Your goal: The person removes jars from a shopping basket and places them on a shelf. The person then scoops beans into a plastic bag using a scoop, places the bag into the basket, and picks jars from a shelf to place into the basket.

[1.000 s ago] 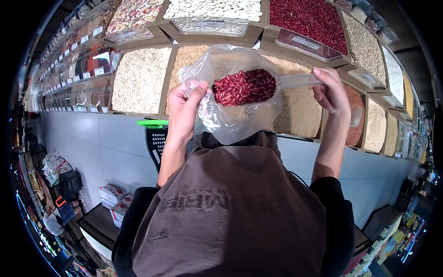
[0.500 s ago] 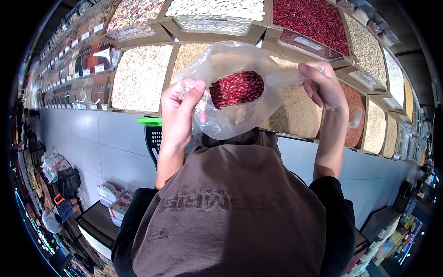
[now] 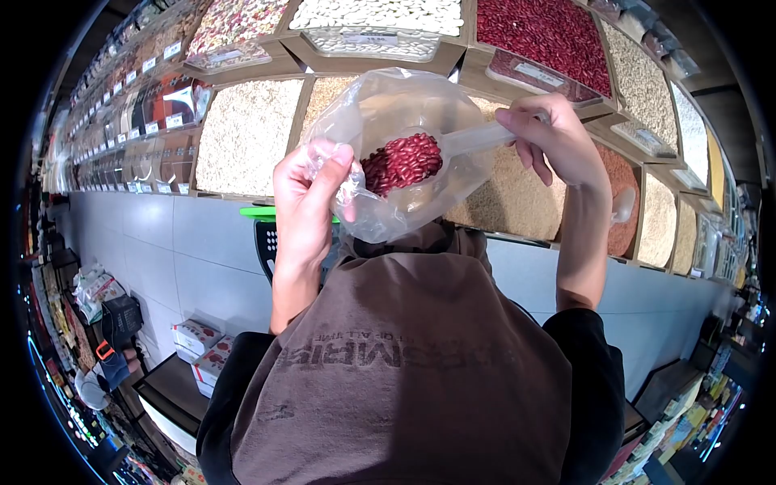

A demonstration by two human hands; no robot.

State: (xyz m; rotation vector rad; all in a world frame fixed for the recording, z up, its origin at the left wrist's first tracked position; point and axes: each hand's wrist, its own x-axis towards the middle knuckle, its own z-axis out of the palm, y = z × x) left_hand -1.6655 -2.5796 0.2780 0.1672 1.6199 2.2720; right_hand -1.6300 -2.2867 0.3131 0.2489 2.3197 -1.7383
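Observation:
A clear plastic bag hangs wide at its mouth in front of my chest. My left hand pinches the bag's left edge between thumb and fingers. In my right hand is the handle of a translucent scoop, which reaches leftward into the bag's mouth. Dark red kidney beans fill the scoop's head, inside the outline of the bag. Whether some beans lie loose in the bag, I cannot tell.
Behind the bag stand wooden bins of red beans, white beans and pale grain. Another scoop rests in a reddish-brown grain bin. A green-handled basket is low at left, near stacked boxes.
My right hand has moved slightly left, carrying the scoop and its beans deeper into the bag, toward my left hand. My left hand has shifted a little left.

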